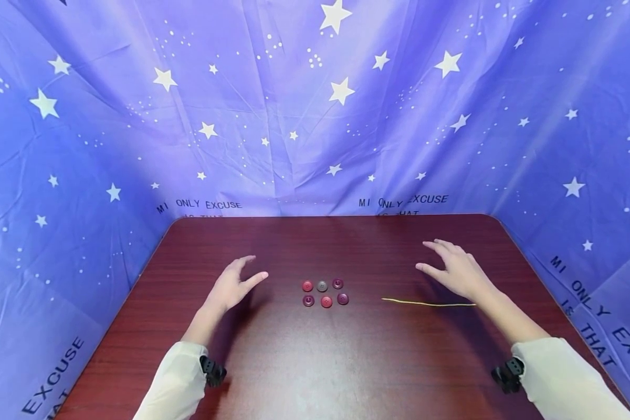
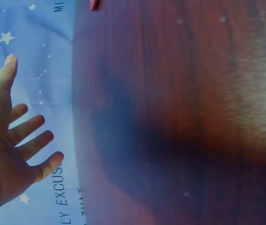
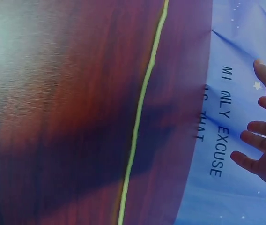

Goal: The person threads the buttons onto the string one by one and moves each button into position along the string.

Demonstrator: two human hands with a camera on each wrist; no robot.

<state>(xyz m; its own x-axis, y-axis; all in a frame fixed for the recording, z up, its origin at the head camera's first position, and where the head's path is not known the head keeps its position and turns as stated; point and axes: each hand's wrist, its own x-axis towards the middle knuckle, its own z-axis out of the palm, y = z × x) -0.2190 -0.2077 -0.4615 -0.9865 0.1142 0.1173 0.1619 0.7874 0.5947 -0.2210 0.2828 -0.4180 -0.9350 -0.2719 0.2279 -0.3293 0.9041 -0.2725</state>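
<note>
Several round buttons lie in two short rows at the middle of the table, among them a red button (image 1: 326, 301), a grey button (image 1: 322, 286) and a dark purple button (image 1: 343, 299). To their right a thin yellow cord (image 1: 428, 303) stretches nearly straight across the wood; the right wrist view shows the cord (image 3: 138, 115) too. My left hand (image 1: 234, 284) hovers left of the buttons, fingers spread and holding nothing. Above the cord's right part hangs my right hand (image 1: 459, 271), also with spread fingers and nothing in it. In the left wrist view, a red edge (image 2: 94, 4) peeks in at the top.
The dark red wooden table (image 1: 294, 361) has a rounded far edge. Behind and beside it hangs a blue-purple curtain (image 1: 294, 157) with white stars and printed words. Each forearm wears a black wrist device (image 1: 212, 371) by a white sleeve (image 1: 175, 379).
</note>
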